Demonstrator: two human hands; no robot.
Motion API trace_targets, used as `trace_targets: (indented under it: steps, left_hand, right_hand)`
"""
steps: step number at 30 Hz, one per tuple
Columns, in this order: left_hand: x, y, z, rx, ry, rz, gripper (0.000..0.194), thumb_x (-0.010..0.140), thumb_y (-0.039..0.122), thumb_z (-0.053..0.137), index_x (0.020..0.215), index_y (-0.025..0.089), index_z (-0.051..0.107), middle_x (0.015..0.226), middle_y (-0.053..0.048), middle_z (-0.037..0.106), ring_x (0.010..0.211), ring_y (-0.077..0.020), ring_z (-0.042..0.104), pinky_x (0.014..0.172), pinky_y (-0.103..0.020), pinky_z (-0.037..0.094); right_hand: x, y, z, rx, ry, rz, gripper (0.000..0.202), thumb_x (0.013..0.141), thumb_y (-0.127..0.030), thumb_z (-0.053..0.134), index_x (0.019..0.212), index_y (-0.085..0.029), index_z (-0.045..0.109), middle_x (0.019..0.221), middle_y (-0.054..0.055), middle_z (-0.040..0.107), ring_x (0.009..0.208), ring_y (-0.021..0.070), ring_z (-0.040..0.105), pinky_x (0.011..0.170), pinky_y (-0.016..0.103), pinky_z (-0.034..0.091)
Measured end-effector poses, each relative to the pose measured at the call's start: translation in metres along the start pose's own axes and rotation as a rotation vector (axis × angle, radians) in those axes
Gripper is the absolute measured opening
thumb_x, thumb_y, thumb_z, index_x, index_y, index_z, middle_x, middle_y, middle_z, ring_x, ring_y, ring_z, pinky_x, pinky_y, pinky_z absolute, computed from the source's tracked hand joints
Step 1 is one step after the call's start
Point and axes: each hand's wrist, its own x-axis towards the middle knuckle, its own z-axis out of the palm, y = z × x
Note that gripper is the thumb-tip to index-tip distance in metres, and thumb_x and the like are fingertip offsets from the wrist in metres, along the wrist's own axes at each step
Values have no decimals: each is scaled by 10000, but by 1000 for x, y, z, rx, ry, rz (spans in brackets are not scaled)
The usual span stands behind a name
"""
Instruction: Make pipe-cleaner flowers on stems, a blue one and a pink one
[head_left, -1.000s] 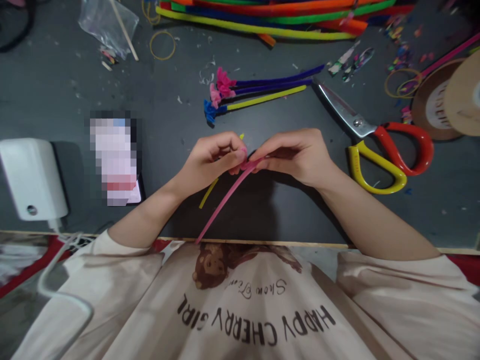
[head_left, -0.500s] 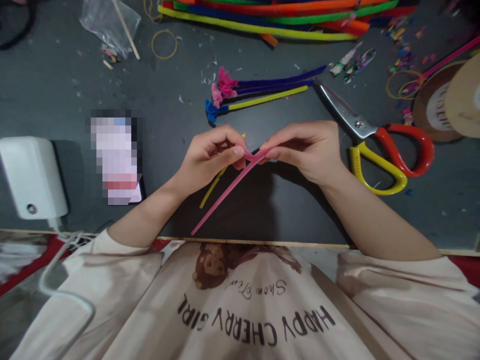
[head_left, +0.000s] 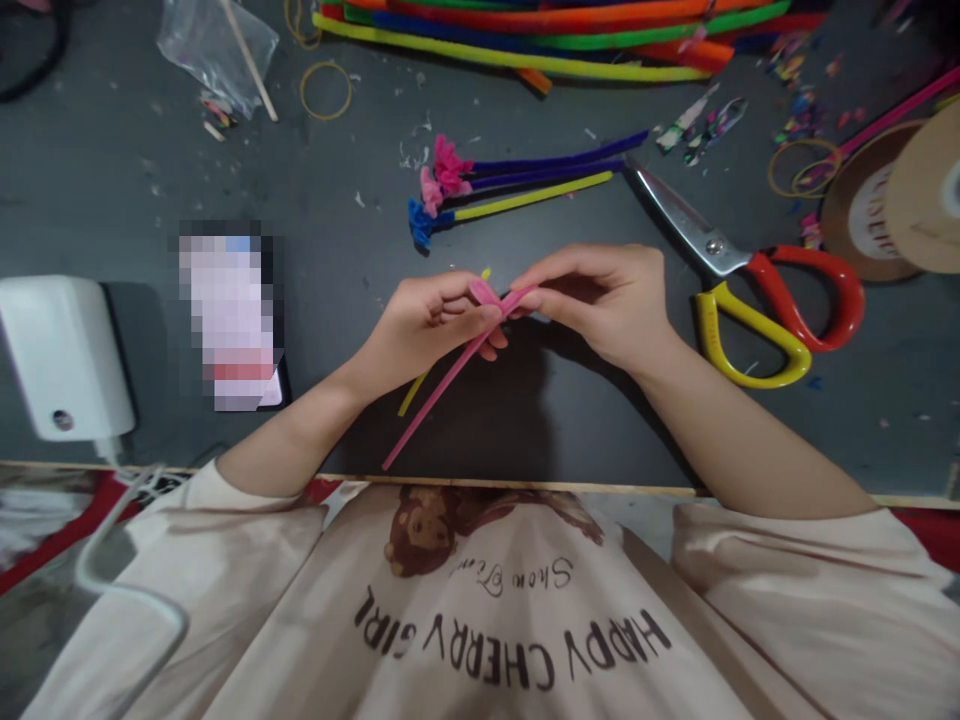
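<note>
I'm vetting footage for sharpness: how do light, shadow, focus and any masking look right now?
Head view: dim, uneven light, darkest at the upper right corner; a broad shadow on the tabletop between the forearms; small highlights on the scissors; pink pipe cleaner readable but slightly soft; lettering on the brown disc blurry; phone mostly masked by coarse pixel blocks.

We see: grey table (head_left: 337, 200) | scissors (head_left: 750, 300) | power bank (head_left: 64, 358) | phone (head_left: 229, 315) | three flower stems (head_left: 525, 187) | colourful pipe-cleaner bundle (head_left: 517, 40)

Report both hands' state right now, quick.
Left hand: closed, pinching the pink pipe cleaner.
Right hand: closed, pinching the same pink pipe cleaner.
</note>
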Motion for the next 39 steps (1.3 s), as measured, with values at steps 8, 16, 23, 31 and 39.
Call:
trace_targets:
  steps: [8, 16, 23, 31, 39]
  left_hand:
    - [-1, -5, 1, 193, 22, 47, 336, 863, 453, 627, 730, 152, 562, 602, 27, 634, 500, -47, 606, 513, -146, 502]
    - [-1, -1, -2, 392, 35, 105, 264, 873, 314, 599, 663, 161, 549, 536, 39, 562, 464, -32, 482, 475, -156, 370]
    - [0, 10, -5, 56, -139, -127, 275, 859, 357, 620, 667, 169, 561, 493, 49, 465, 411, -31, 372, 394, -178, 266]
    - [-1, 11, -5, -129, -261, -247, 336, 808, 418, 674, 616, 190, 519, 444, 55, 384, 357, -44, 310, 340, -206, 242]
    - [-3, -8, -7, 728, 139, 401, 208, 910, 271, 504, 721, 191, 532, 563, 42, 490, 491, -60, 413, 492, -209, 325]
  right_hand:
    - [2, -5, 6, 146, -146, 143, 189, 788, -310, 736, 782, -167, 613, 604, -60, 590, 497, 38, 561, 455, 144, 437]
    - [-1, -10, 9, 145, -188, 201, 163, 811, -254, 694, 753, -179, 561, 586, -67, 546, 476, 29, 511, 444, 147, 410]
    - [-7, -14, 12, -120, -130, -75, 108, 882, -247, 581, 792, -196, 611, 671, -29, 630, 540, 55, 557, 498, 175, 430]
    - [-12, -4, 11, -337, -183, -360, 107, 884, -276, 566, 834, -267, 660, 821, 3, 708, 679, 126, 623, 669, 283, 529]
    - [0, -13, 19, 410, -134, 423, 288, 783, -414, 720, 740, -170, 575, 603, -40, 598, 472, 54, 550, 420, 169, 437]
